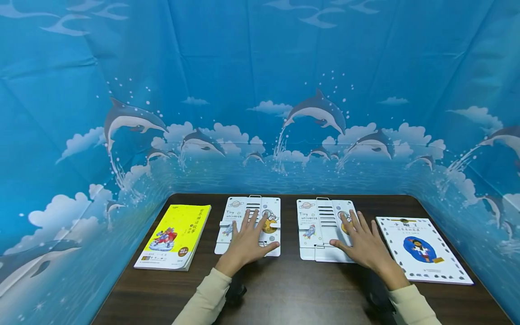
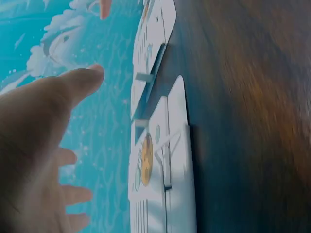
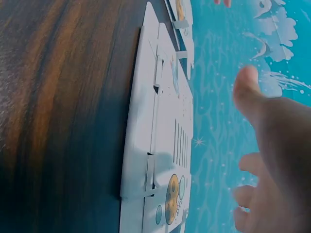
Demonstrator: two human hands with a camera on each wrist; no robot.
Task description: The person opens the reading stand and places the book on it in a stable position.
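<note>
Two white folding book stands printed "Tiny universe" lie flat side by side on the table, the left stand (image 1: 236, 211) and the right stand (image 1: 327, 232). Over the lower part of the left one, my left hand (image 1: 248, 243) is held with fingers spread, covering some of its print in the head view. My right hand (image 1: 365, 247) spreads its fingers over the right side of the other stand. Both wrist views show a gap between each hand and the stand beneath it. Neither hand holds anything.
A yellow book (image 1: 176, 234) lies at the left of the dark wooden table (image 1: 284, 293). On the right is a white book (image 1: 424, 250) with a blue oval picture. A blue dolphin-print curtain (image 1: 252, 90) hangs around the table's back and sides.
</note>
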